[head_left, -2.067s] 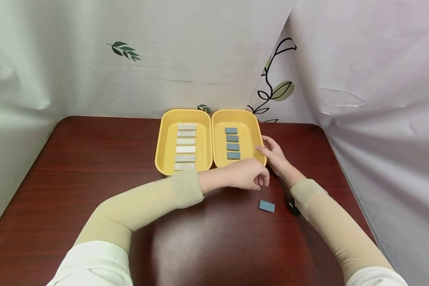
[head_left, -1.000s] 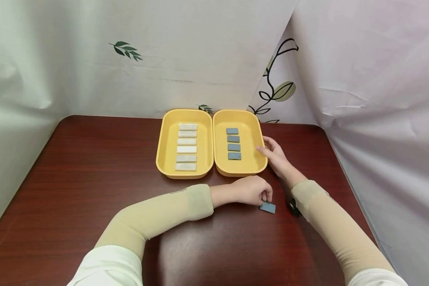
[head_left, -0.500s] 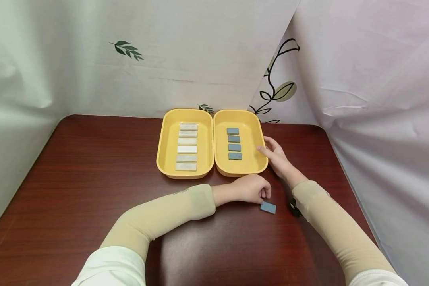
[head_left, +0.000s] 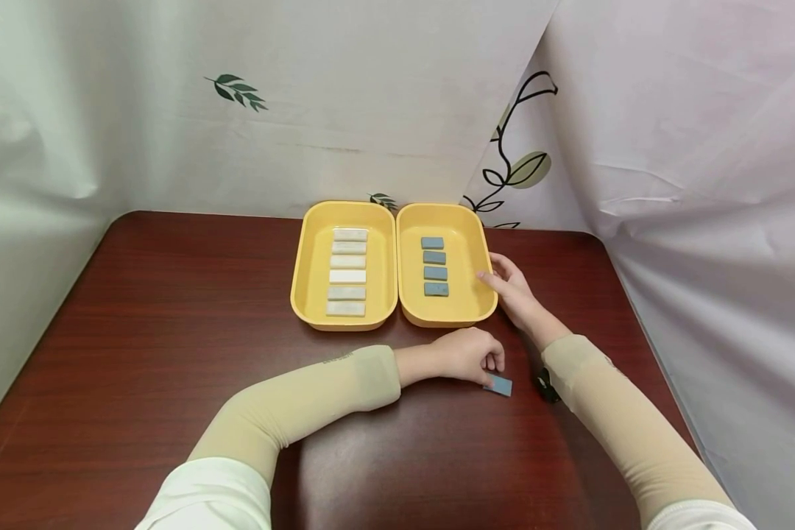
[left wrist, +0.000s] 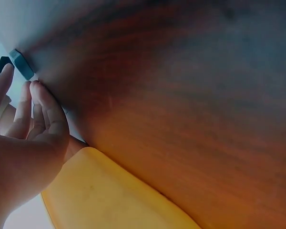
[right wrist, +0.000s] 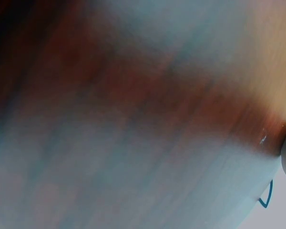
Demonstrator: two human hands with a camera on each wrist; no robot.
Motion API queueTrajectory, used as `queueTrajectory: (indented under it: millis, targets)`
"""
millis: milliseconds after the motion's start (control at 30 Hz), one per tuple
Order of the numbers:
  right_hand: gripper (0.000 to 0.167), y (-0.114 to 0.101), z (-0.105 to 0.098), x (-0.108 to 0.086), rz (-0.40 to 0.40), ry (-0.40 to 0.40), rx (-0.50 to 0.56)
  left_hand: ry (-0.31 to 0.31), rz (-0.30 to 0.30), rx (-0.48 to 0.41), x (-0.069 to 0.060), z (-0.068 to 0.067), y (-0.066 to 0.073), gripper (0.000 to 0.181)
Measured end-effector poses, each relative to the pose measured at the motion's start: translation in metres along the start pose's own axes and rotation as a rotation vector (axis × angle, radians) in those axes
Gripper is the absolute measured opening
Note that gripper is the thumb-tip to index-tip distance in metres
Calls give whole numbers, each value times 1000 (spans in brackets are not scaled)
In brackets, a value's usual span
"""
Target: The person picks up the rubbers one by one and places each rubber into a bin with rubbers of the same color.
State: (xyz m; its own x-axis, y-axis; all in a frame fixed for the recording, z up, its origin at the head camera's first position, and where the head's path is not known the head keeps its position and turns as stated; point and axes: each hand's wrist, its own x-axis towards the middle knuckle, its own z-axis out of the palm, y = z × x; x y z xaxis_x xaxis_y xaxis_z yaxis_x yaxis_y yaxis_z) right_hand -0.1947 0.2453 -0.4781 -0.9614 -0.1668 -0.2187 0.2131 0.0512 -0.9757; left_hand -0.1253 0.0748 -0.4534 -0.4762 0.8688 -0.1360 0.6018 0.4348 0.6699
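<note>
A blue-grey rectangular block [head_left: 501,386] lies on the table in front of the right-hand yellow tray [head_left: 472,316]. My left hand [head_left: 467,355] is over it, its thumb overlapping the block's left end in the head view. In the left wrist view, the thumb and fingertips [left wrist: 34,85] come close around the block [left wrist: 21,65], with a gap between thumb and fingers. My right hand [head_left: 513,294] holds the right side of that tray, thumb over the rim and fingers outside. Several blue-grey blocks [head_left: 435,273] lie in a column inside it.
A second yellow tray [head_left: 299,294] stands against the first on the left, with several whitish bars [head_left: 347,293] in a column. Both sit near the back of the dark red-brown table [head_left: 172,294]. A patterned white curtain [head_left: 371,96] hangs behind and at the sides.
My left hand has come down from the tray's front edge to the loose block, and its thumb now overlaps the block's end. My right hand has stayed on the tray rim.
</note>
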Motion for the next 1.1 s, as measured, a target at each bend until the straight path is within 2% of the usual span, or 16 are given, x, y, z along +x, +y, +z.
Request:
queueTrajectory:
  millis: [133,733,1100]
  targets:
    - [60,0,0,0,-2,-3,5,0,11,14,0,2,0,21]
    - [59,-1,0,0,5,-10,-6,-5,-17,159,1,8,7,23]
    - [58,1,-1,0,2,-5,-1,-5,-25,134,1,9,8,19]
